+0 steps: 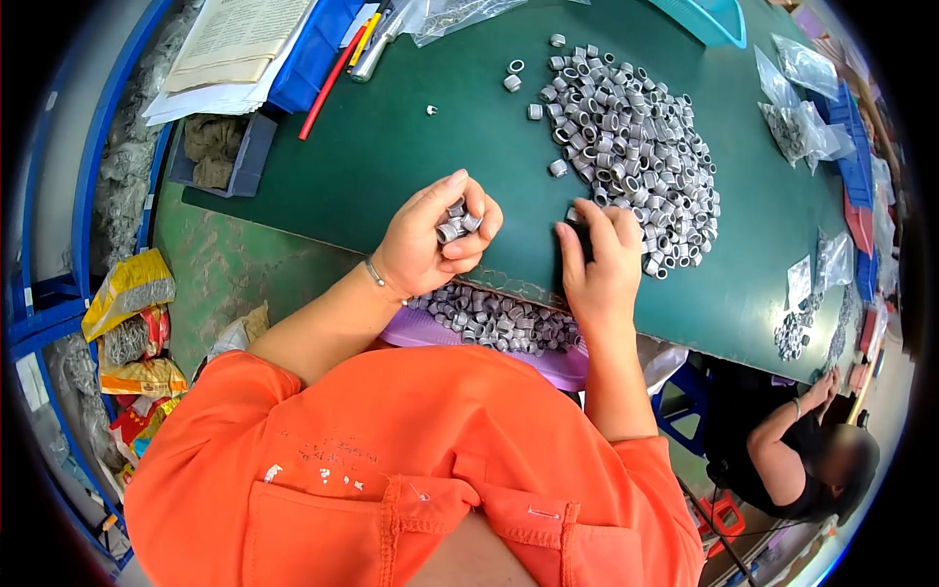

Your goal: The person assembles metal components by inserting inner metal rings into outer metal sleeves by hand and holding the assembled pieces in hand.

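Several small grey metal rings (456, 227) lie in the palm of my left hand (430, 230), which is raised at the table's front edge with its fingers curled around them. My right hand (602, 256) reaches over the table at the near left side of a large pile of the same short, threaded-looking metal rings (641, 137). Between its thumb and index fingertips shows one metal ring (573, 214), partly hidden by the fingers. Below the table edge, in front of my body, a purple basin (553, 370) holds many more rings (499, 318).
The green table (411, 166) bears a red pen (337, 88), a blue tray (311, 59), a turquoise basket (719, 22) and plastic bags (807, 64). A grey bin with cloth (240, 161) sits at its left corner. Another person (797, 450) works at the right.
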Demonstrator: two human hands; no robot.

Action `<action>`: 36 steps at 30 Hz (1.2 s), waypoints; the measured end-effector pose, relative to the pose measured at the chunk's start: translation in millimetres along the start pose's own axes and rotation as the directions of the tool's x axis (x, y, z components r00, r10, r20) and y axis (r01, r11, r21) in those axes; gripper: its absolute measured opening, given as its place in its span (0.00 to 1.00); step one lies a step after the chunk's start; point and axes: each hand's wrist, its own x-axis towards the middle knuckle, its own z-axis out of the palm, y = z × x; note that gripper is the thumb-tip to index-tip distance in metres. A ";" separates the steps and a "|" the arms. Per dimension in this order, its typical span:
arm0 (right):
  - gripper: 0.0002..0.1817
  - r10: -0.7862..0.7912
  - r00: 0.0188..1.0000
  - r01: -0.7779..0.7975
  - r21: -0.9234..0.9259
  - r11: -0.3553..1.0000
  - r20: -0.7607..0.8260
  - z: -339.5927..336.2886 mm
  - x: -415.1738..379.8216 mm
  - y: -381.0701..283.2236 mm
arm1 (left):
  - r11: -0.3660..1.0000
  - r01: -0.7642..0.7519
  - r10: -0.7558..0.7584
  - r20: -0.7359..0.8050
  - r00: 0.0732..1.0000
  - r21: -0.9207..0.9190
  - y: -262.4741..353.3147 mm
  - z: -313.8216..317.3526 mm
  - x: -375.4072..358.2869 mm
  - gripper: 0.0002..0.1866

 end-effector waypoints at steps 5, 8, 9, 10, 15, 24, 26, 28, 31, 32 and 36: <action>0.11 0.046 0.997 -0.056 0.179 0.982 0.062 -3.2 -4.5 -0.9 | 1.000 -0.011 0.011 -0.003 1.000 0.009 0.0 1.1 -0.1 0.18; 0.14 0.330 0.915 -0.370 0.808 0.459 0.231 -2.6 -14.1 -2.0 | 1.000 -0.005 0.005 -0.006 1.000 0.019 0.3 1.5 0.4 0.18; 0.15 0.305 0.918 -0.361 0.849 0.385 0.252 -5.6 -14.5 -1.5 | 1.000 0.000 0.000 -0.008 1.000 0.017 0.0 1.1 0.0 0.18; 0.15 0.310 0.917 -0.364 0.847 0.387 0.253 -6.9 -15.0 -2.2 | 1.000 0.002 -0.002 -0.010 1.000 0.009 0.1 0.7 0.1 0.19; 0.13 0.198 0.912 -0.387 0.914 0.119 0.360 -12.0 -20.6 -5.6 | 1.000 0.003 -0.003 -0.007 1.000 -0.011 0.3 -0.6 0.8 0.18; 0.20 -0.264 0.954 0.272 -0.039 0.961 0.144 1.1 30.3 -7.4 | 1.000 0.006 -0.005 -0.014 1.000 0.021 0.4 2.9 1.1 0.18; 0.18 -0.203 0.968 0.227 -0.174 0.958 0.148 12.6 36.4 -4.7 | 1.000 0.003 -0.003 -0.024 1.000 0.019 0.8 2.4 0.1 0.18; 0.17 -0.224 0.961 0.246 -0.130 0.961 0.164 13.7 36.3 -3.9 | 1.000 -0.010 0.011 -0.021 1.000 0.025 0.8 1.8 -0.3 0.18; 0.14 -0.229 0.951 0.243 -0.044 0.969 0.210 6.1 28.6 -5.1 | 1.000 -0.004 0.003 -0.015 1.000 -0.001 1.4 1.2 -0.1 0.18; 0.14 -0.223 0.947 0.229 0.001 0.974 0.230 2.6 25.5 -5.6 | 1.000 0.008 -0.008 -0.008 1.000 -0.024 1.3 1.2 0.7 0.17; 0.11 0.185 0.931 -0.357 0.690 0.630 0.314 -4.4 7.1 -15.5 | 0.999 0.014 -0.014 -0.004 1.000 -0.047 1.7 -0.6 0.5 0.17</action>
